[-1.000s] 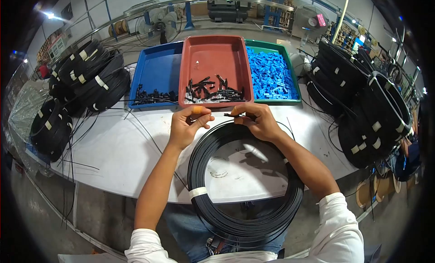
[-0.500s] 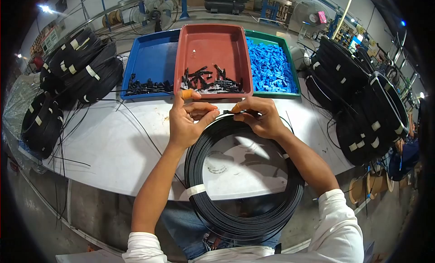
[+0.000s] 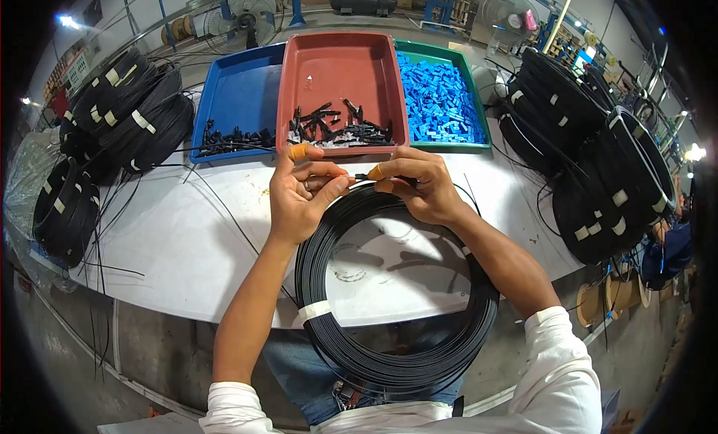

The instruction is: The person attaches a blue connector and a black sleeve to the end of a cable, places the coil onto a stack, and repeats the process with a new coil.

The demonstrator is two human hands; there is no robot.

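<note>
My right hand [image 3: 425, 186] pinches a small black connector [image 3: 362, 177] between thumb and fingers, above the far rim of a coil of black cable [image 3: 400, 368]. My left hand [image 3: 301, 198] is closed at thumb and fingertips on a small pale piece, mostly hidden, which meets the connector's left end. Orange tape wraps a finger on each hand. The coil hangs partly over the table's front edge, with white tape [image 3: 314, 311] around its left side.
Behind my hands stand a blue tray [image 3: 239, 79] and a red tray [image 3: 340, 68] with black parts, and a green tray [image 3: 485, 131] of blue pieces. Cable coils are stacked left [image 3: 153, 131] and right [image 3: 613, 180]. Loose cable ends cross the white table [image 3: 194, 232].
The gap between my fingertips has closed, and the connector now meets the pale piece. The whole view has shifted slightly, with the trays and coil appearing further left.
</note>
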